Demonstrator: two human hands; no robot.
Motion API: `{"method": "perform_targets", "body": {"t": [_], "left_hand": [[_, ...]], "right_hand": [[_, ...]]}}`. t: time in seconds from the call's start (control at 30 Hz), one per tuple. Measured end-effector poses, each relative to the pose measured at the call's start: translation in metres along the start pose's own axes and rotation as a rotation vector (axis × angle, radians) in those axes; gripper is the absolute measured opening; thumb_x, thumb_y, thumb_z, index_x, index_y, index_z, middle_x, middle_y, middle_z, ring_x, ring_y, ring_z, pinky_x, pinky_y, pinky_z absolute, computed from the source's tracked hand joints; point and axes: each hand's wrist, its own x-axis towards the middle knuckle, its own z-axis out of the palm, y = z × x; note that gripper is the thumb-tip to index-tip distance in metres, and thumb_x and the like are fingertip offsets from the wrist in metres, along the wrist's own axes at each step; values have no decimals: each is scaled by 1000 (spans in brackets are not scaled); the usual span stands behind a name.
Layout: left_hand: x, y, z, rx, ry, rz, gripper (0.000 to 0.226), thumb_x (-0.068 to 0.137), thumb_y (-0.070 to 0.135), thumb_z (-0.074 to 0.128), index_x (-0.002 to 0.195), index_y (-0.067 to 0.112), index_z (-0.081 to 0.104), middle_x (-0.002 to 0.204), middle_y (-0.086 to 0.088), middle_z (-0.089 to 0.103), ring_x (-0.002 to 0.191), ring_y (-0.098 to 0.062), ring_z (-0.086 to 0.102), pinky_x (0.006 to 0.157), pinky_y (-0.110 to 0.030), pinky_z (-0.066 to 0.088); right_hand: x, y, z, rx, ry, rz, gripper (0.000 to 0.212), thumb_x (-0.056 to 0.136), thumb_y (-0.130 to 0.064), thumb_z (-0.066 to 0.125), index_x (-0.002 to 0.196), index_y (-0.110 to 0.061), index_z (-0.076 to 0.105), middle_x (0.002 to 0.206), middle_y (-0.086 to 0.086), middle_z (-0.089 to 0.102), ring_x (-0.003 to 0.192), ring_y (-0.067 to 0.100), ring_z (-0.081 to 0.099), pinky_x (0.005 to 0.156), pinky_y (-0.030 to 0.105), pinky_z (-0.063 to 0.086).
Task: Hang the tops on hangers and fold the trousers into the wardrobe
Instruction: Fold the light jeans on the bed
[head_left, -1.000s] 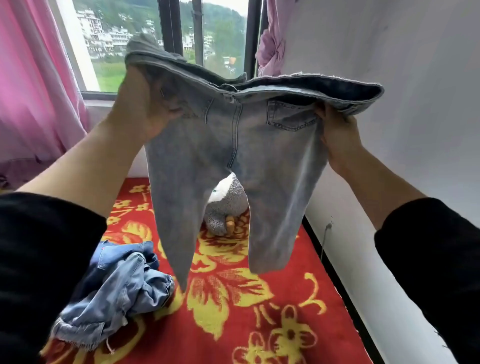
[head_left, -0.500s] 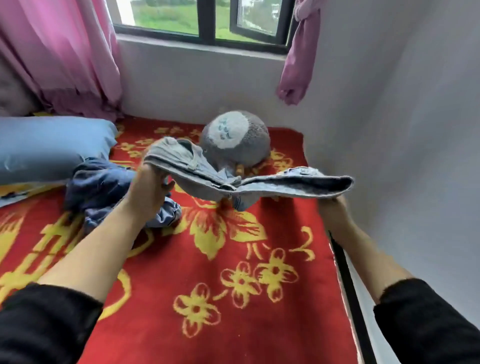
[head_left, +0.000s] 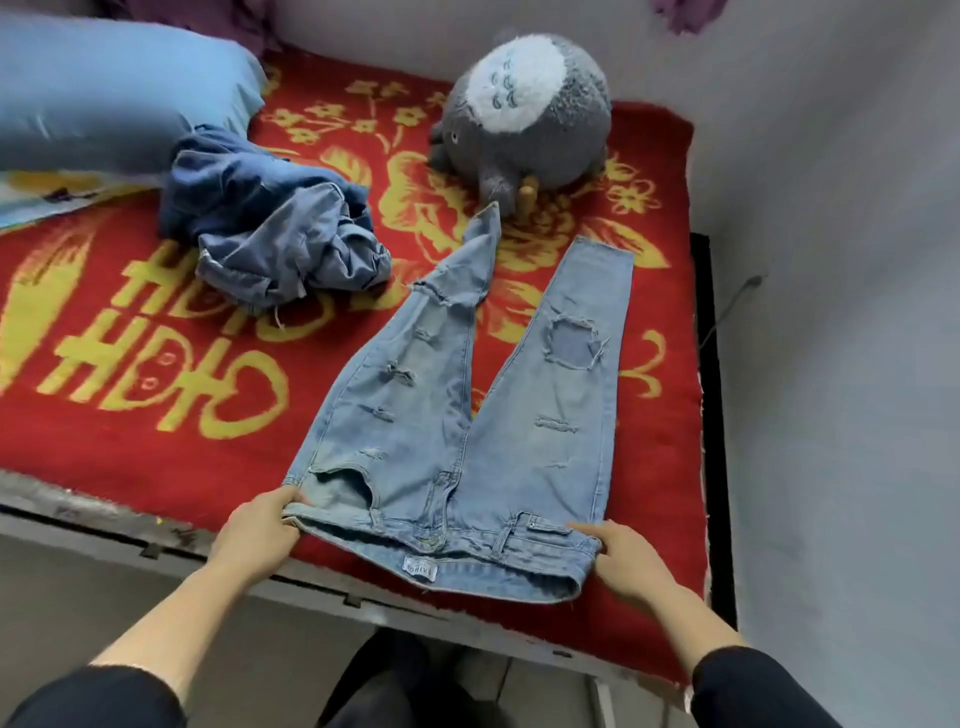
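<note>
Red blanket (head_left: 156, 457) bears ripped pale jeans (head_left: 415, 441).

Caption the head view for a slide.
Left hand and right hand hold ripped jeans by the waistband, laid on a red blanket.

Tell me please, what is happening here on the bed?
A person is working on a pair of light blue jeans, which lie flat on the red blanket. The left hand and the right hand each hold one end of the waistband. The legs are spread apart and point toward a grey plush toy. The jeans are not yet folded. A crumpled heap of darker denim waits beside the blue pillow.
</note>
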Motion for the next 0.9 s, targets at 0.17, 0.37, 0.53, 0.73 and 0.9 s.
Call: {"method": "perform_targets", "body": {"t": [0.17, 0.37, 0.53, 0.73, 0.9], "left_hand": [[4, -44, 52, 370, -54, -16, 42, 79, 8, 51, 110, 36, 53, 112, -2, 63, 98, -27, 60, 69, -32, 39], [39, -62, 100, 392, -373, -111, 53, 90, 18, 49, 141, 24, 35, 154, -8, 26, 141, -29, 24, 108, -42, 33], [79, -22, 102, 180, -259, -63, 55, 91, 18, 51, 143, 18, 33, 156, -9, 19, 139, -31, 22, 107, -44, 33], [159, 27, 99, 72, -138, 23, 59, 95, 24, 48, 148, 18, 23, 160, -4, 7, 146, -23, 10, 114, -43, 24], [246, 48, 96, 42, 87, 169, 63, 96, 27, 48, 151, 19, 19, 160, -5, 11, 146, -22, 11, 114, -38, 20]], "right_hand": [[8, 15, 62, -146, -101, 17, 58, 87, -15, 43, 135, -46, 48, 139, 0, 53, 122, 24, 53, 95, 32, 44], [35, 16, 101, -298, -283, 60, 56, 93, -24, 45, 147, -33, 32, 143, 4, 47, 131, 25, 41, 101, 39, 41], [84, -18, 77, -153, -185, 85, 56, 93, -21, 46, 148, -24, 34, 145, 9, 46, 130, 26, 45, 100, 34, 42], [176, -79, 49, -121, -114, 30, 55, 92, -19, 46, 146, -20, 37, 142, 13, 47, 130, 29, 43, 101, 38, 41], [261, -124, 32, -6, 82, -59, 44, 89, -14, 48, 133, -14, 49, 120, 13, 58, 113, 31, 52, 89, 38, 45]]}}
